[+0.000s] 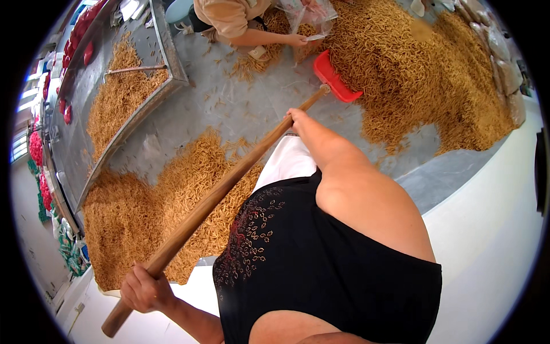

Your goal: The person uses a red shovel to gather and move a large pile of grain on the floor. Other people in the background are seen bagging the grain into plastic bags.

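Observation:
Both my hands are closed around the long wooden handle [215, 198] of a red shovel. My left hand [146, 289] grips it close to the butt end, at lower left. Farther along, my right hand [295, 117] holds the shaft a short way from the blade. The red shovel blade [335, 77] rests at the edge of a large heap of short golden-brown sticks [401, 74]; I cannot tell whether any lie in it. Another heap of the sticks [195, 178] spreads to the left of my body, under the handle.
At the top, a person [229, 23] crouches holding a clear plastic bag [312, 17]. A metal-framed tray [172, 57] with more sticks stands on the left. Packed bags [498, 51] line the far right, beside a white wall or sheet [492, 195]. Loose sticks litter the grey floor [212, 92].

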Demonstrator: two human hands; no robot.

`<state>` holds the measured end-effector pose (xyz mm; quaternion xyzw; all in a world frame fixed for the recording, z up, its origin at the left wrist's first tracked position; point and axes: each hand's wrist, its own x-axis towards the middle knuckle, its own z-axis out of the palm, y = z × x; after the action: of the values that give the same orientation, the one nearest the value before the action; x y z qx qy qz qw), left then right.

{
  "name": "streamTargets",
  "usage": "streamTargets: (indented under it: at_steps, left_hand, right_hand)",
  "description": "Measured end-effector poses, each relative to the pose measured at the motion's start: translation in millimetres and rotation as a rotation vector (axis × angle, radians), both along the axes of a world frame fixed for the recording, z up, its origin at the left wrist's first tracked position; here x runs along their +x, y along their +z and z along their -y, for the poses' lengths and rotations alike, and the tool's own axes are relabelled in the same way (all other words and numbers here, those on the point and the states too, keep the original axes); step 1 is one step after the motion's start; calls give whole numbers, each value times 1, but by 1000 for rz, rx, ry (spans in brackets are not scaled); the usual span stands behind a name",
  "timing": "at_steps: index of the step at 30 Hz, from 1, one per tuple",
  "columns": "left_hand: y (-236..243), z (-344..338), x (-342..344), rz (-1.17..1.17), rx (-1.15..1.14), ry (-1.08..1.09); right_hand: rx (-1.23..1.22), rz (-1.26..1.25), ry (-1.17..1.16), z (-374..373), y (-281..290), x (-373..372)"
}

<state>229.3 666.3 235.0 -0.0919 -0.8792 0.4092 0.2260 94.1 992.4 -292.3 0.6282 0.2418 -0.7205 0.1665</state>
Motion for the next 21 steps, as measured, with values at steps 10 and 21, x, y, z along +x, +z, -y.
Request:
streamTargets:
  at_steps: [10,21]
  left_hand:
    - [-74,138,76,62,207,166]
    - [-136,136,122,76,265,216]
  right_hand:
    - [113,84,33,99,-25,42]
    - [354,-20,321,62,-90,82]
